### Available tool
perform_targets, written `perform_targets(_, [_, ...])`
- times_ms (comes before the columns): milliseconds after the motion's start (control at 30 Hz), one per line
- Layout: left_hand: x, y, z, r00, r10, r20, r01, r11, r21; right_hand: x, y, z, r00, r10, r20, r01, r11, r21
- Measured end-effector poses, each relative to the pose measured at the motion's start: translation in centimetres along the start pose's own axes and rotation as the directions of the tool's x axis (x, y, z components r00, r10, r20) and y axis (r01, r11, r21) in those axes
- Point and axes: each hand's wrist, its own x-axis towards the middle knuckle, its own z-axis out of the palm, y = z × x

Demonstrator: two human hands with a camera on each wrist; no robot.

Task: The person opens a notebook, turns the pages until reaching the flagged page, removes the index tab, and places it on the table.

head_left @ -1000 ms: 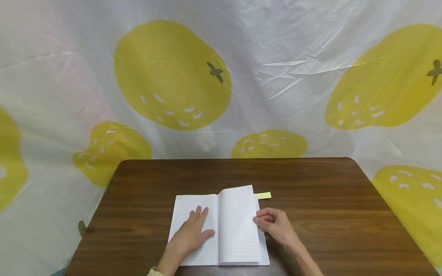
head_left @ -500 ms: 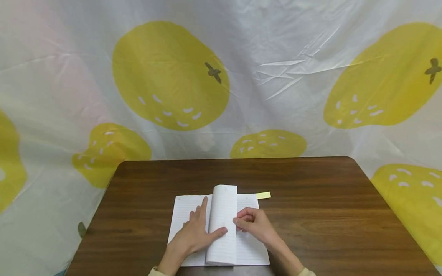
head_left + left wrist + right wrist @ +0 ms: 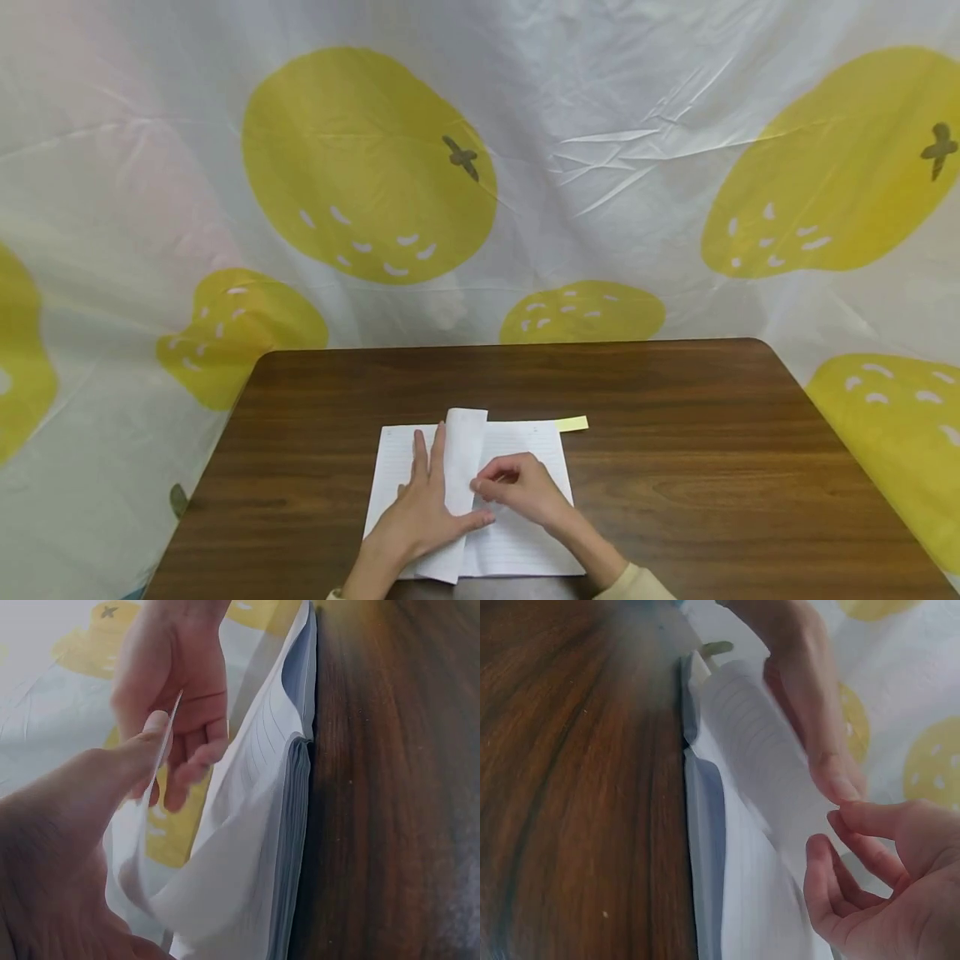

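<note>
An open notebook (image 3: pixel 528 537) with lined white pages lies on the table, a yellow sticky tab (image 3: pixel 573 424) jutting from its upper right side. One page (image 3: pixel 463 450) stands lifted and curls over toward the left half. My right hand (image 3: pixel 525 493) pinches that page's free edge between thumb and forefinger. My left hand (image 3: pixel 416 517) lies over the left half, fingers spread and straight, its thumb reaching right across the lifted page. In the left wrist view, the left thumb (image 3: pixel 142 746) sits against the upright sheet, with the right hand (image 3: pixel 187 682) behind it.
The brown wood-grain table (image 3: pixel 712 458) extends around the notebook, its far edge meeting a white curtain (image 3: pixel 585 208) printed with large yellow fruit. Cream sleeve cuffs (image 3: pixel 637 583) show at the bottom of the head view.
My right hand has drawn the page from the right side leftward past the fold. My left hand's thumb has swung out over the page, and its fingers now point more upward.
</note>
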Motion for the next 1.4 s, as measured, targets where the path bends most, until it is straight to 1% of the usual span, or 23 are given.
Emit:
perform_targets(100, [-0.1, -0.1, 0.1, 1.000, 0.015, 0.001, -0.015, 1.000, -0.010, 0.1, -0.1, 0.5, 1.000, -0.019, 0.022, 0.020, 0.998, -0.051])
perform_targets(233, [-0.1, -0.4, 0.2, 0.999, 0.046, 0.003, -0.046, 0.999, 0.000, 0.3, -0.3, 0.7, 0.998, -0.047, 0.036, 0.051, 0.993, -0.108])
perform_targets(300, [-0.1, -0.4, 0.2, 0.998, 0.063, 0.008, -0.063, 0.998, 0.005, 0.3, -0.4, 0.6, 0.996, -0.079, 0.033, 0.083, 0.983, -0.164])
perform_targets(367, [-0.2, -0.3, 0.1, 0.997, 0.073, 0.020, -0.073, 0.997, 0.008, 0.2, -0.3, 0.3, 0.993, -0.109, 0.034, 0.114, 0.961, -0.253])
perform_targets(433, [-0.3, -0.1, 0.0, 0.996, 0.079, 0.035, -0.080, 0.997, 0.007, 0.0, -0.3, 0.0, 0.991, -0.125, 0.039, 0.131, 0.923, -0.362])
perform_targets(467, [-0.3, 0.0, 0.0, 0.996, 0.081, 0.043, -0.081, 0.997, 0.008, -0.1, -0.3, -0.2, 0.991, -0.125, 0.042, 0.131, 0.899, -0.418])
perform_targets(533, [-0.4, 0.1, -0.1, 0.995, 0.080, 0.056, -0.080, 0.997, 0.008, -0.2, -0.5, -0.7, 0.993, -0.112, 0.048, 0.121, 0.845, -0.521])
perform_targets(633, [-0.3, 0.3, -0.2, 0.995, 0.075, 0.069, -0.075, 0.997, -0.001, 0.0, -1.1, -1.5, 0.996, -0.068, 0.052, 0.086, 0.769, -0.633])
perform_targets(700, [-0.1, 0.3, -0.3, 0.994, 0.071, 0.079, -0.071, 0.997, -0.011, 0.3, -1.5, -1.9, 0.997, -0.046, 0.054, 0.071, 0.707, -0.704])
perform_targets(733, [-0.1, 0.3, -0.4, 0.994, 0.069, 0.086, -0.069, 0.998, -0.014, 0.6, -1.7, -2.1, 0.998, -0.038, 0.056, 0.067, 0.678, -0.732])
perform_targets(867, [0.0, 0.2, -0.7, 0.991, 0.064, 0.118, -0.063, 0.998, -0.011, 2.1, -2.3, -2.5, 0.998, -0.007, 0.070, 0.063, 0.546, -0.835])
perform_targets(967, [0.0, 0.5, -1.0, 0.992, 0.048, 0.114, -0.047, 0.999, -0.004, 3.4, -2.5, -2.6, 0.996, 0.058, 0.073, 0.037, 0.471, -0.881])
perform_targets(1033, [-0.2, 0.9, -1.0, 0.995, 0.040, 0.087, -0.041, 0.999, 0.019, 4.2, -2.6, -2.6, 0.990, 0.123, 0.070, 0.008, 0.441, -0.898])
perform_targets(1100, [-0.4, 1.3, -0.9, 0.998, 0.057, 0.041, -0.061, 0.994, 0.094, 4.8, -2.7, -2.6, 0.981, 0.184, 0.066, -0.017, 0.414, -0.910])
perform_targets(1133, [-0.5, 1.4, -0.7, 0.997, 0.076, 0.013, -0.077, 0.986, 0.147, 5.1, -2.7, -2.7, 0.976, 0.208, 0.065, -0.025, 0.404, -0.914])
perform_targets(1167, [-0.6, 1.6, -0.6, 0.995, 0.102, -0.019, -0.096, 0.973, 0.212, 5.2, -2.6, -2.7, 0.971, 0.228, 0.065, -0.031, 0.396, -0.918])
perform_targets(1200, [-0.7, 1.6, -0.4, 0.989, 0.138, -0.054, -0.117, 0.950, 0.289, 5.4, -2.6, -2.7, 0.968, 0.242, 0.066, -0.036, 0.393, -0.919])
perform_targets(1233, [-0.7, 1.7, -0.2, 0.981, 0.175, -0.085, -0.133, 0.922, 0.363, 5.4, -2.6, -2.6, 0.965, 0.253, 0.067, -0.038, 0.389, -0.920])
perform_targets(1267, [-0.7, 1.6, 0.0, 0.971, 0.211, -0.111, -0.144, 0.889, 0.435, 5.5, -2.6, -2.6, 0.963, 0.261, 0.067, -0.040, 0.384, -0.922])
perform_targets(1300, [-0.6, 1.6, 0.1, 0.961, 0.244, -0.132, -0.150, 0.858, 0.492, 5.5, -2.7, -2.6, 0.962, 0.267, 0.065, -0.043, 0.381, -0.924])
perform_targets(1333, [-0.6, 1.5, 0.2, 0.952, 0.267, -0.148, -0.151, 0.834, 0.531, 5.5, -2.7, -2.6, 0.960, 0.273, 0.062, -0.048, 0.378, -0.925])
perform_targets(1367, [-0.5, 1.5, 0.3, 0.947, 0.280, -0.154, -0.151, 0.817, 0.557, 5.5, -2.8, -2.6, 0.959, 0.277, 0.058, -0.054, 0.379, -0.924])
perform_targets(1400, [-0.4, 1.4, 0.3, 0.946, 0.287, -0.154, -0.153, 0.809, 0.567, 5.5, -2.8, -2.6, 0.959, 0.279, 0.054, -0.058, 0.380, -0.923])
